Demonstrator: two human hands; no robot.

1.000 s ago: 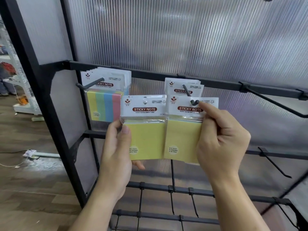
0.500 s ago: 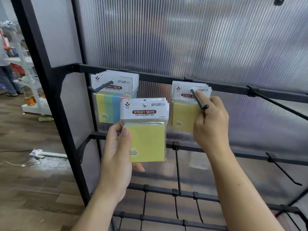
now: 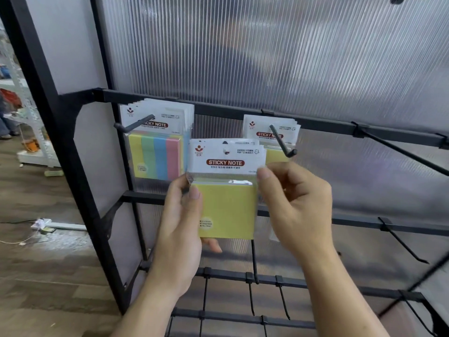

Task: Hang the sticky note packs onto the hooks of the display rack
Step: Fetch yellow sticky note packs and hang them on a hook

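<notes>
My left hand (image 3: 181,222) grips a small stack of yellow sticky note packs (image 3: 227,205) from the left side, thumb on the front. My right hand (image 3: 295,205) pinches the right edge of the front pack near its white header. Behind them, several yellow packs (image 3: 271,131) hang on the middle hook (image 3: 281,144) of the black display rack (image 3: 243,113). Multicolour striped packs (image 3: 155,152) hang on the left hook (image 3: 134,124).
Bare hooks stick out at the right (image 3: 401,152) and lower right (image 3: 401,242). Short hooks hang from the lower bars (image 3: 252,280). A ribbed translucent panel backs the rack. At the left are a wooden floor, a power strip (image 3: 40,223) and a white shelf unit.
My right hand left a yellow pack hanging on the middle hook, came down and left, and now pinches the front pack of the stack in my left hand.
</notes>
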